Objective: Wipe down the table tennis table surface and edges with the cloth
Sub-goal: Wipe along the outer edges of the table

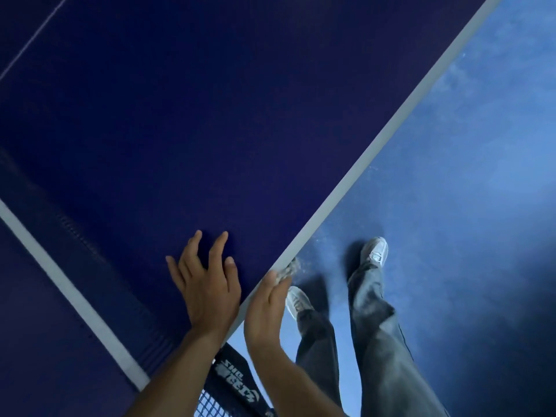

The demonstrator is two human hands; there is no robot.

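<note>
Grey cloth [288, 269] is bunched against the pale edge [376, 155] of the dark-blue worktop [210, 115], gripped by the right hand [266, 311]; its fingers are mostly hidden past the rim, so their lie cannot be told. The left hand [207, 284] is laid flat just beside it, fingers [217, 251] spread, as a brace. The edge is probably best wiped in one steady pass away from the net [234, 383], the cloth wrapped over the rim under even pressure.
</note>
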